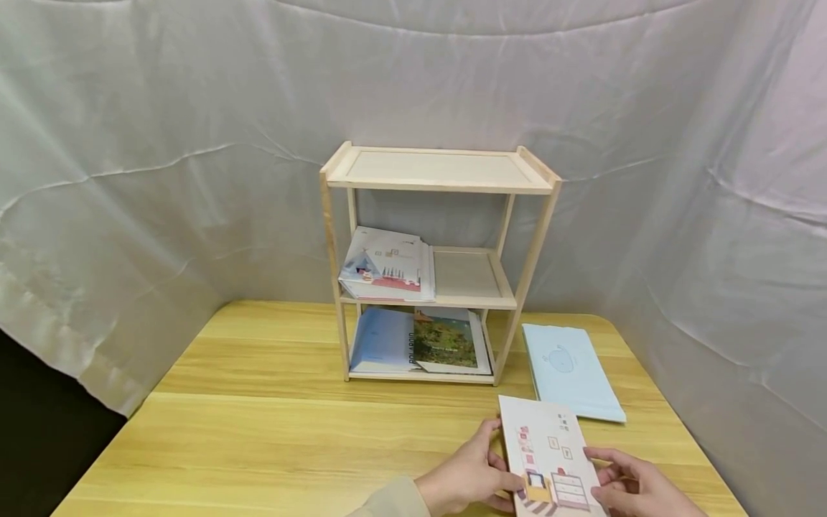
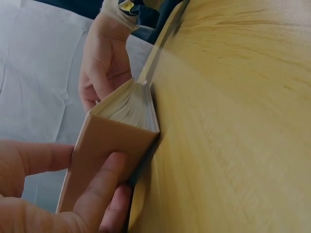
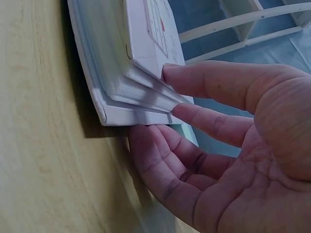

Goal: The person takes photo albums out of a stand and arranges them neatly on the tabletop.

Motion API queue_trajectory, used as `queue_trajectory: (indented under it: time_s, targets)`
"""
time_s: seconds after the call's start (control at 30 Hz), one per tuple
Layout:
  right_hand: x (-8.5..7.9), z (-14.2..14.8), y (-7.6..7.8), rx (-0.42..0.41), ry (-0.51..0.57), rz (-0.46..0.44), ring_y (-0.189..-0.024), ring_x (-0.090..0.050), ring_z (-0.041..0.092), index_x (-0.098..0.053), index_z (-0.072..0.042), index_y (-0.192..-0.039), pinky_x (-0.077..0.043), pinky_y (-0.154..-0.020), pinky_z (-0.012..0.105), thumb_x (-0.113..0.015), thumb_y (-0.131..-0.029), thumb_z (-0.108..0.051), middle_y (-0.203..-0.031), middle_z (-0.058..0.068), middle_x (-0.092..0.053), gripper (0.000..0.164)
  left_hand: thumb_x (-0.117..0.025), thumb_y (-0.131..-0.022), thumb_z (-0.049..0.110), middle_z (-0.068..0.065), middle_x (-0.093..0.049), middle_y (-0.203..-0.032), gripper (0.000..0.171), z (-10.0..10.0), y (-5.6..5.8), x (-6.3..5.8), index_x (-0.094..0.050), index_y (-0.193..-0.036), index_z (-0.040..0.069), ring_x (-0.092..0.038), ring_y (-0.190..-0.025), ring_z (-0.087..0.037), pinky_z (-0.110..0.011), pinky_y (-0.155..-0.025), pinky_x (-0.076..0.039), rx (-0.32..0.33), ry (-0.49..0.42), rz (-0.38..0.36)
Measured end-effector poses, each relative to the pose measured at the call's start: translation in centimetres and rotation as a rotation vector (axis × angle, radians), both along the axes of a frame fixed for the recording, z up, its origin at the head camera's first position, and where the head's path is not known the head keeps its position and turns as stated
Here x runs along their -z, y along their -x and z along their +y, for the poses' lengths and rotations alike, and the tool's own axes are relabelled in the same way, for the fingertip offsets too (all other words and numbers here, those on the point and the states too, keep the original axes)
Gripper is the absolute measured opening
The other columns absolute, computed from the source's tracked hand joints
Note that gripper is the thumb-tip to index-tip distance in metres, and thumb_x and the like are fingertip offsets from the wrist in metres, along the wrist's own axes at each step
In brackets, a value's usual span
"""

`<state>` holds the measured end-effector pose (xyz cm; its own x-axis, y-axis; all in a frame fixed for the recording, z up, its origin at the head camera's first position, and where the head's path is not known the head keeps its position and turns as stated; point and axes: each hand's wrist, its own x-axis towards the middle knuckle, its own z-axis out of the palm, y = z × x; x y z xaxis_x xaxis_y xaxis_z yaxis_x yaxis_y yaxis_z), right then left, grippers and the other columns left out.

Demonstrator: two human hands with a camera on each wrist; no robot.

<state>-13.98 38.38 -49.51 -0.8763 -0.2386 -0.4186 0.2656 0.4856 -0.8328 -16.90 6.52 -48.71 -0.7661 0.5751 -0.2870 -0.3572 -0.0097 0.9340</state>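
A thick hardcover book with a white illustrated cover is at the table's front right, slightly raised off the wood. My left hand holds its spine side, thumb on the cover. In the left wrist view, the left hand's fingers lie against the book's plain spine. On the opposite edge, my right hand grips the book. The right wrist view has its thumb on the cover, one finger at the page edges and other fingers beneath. The pages are slightly fanned.
Behind stands a three-tier wooden shelf. White illustrated books lie on its middle tier; a blue book and a landscape-cover book lie on the bottom. A light-blue book rests on the table at right. Grey curtains surround it.
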Motion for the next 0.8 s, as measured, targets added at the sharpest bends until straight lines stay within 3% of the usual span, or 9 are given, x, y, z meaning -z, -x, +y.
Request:
queue_trajectory:
  time_s: [0.27,0.5,0.8]
  targets:
    - [-0.2,0.3,0.1,-0.006,-0.014,-0.010,-0.100,-0.059,0.023,-0.029,0.014,-0.160,-0.051,-0.075,0.023,-0.072,-0.105,-0.022,-0.112,0.007,-0.062,0.079,-0.072,-0.091,-0.017,-0.011,-0.052,-0.095,0.080,0.5,-0.2,0.1,-0.043,-0.153,0.023,-0.068,-0.082,-0.023,-0.039,-0.069,-0.069,-0.019,0.013,0.012]
    - [-0.2,0.7,-0.1,-0.036,-0.031,-0.003,-0.098,-0.058,0.022,-0.031,0.015,-0.159,-0.051,-0.074,0.023,-0.067,-0.107,-0.018,-0.112,0.005,-0.064,0.071,-0.073,-0.093,-0.013,-0.010,-0.054,-0.094,0.073,0.8,-0.3,0.2,-0.043,-0.150,0.021,-0.069,-0.080,-0.021,-0.034,-0.068,-0.068,0.004,0.033,-0.006]
    - [-0.2,1.5,0.3,-0.072,-0.026,0.019,-0.095,-0.060,0.020,-0.030,0.017,-0.158,-0.053,-0.075,0.023,-0.067,-0.107,-0.018,-0.113,0.006,-0.065,0.072,-0.074,-0.094,-0.011,-0.014,-0.058,-0.099,0.083,1.4,0.1,-0.1,-0.035,-0.161,0.015,-0.069,-0.082,-0.021,-0.036,-0.072,-0.068,0.014,0.040,-0.037]
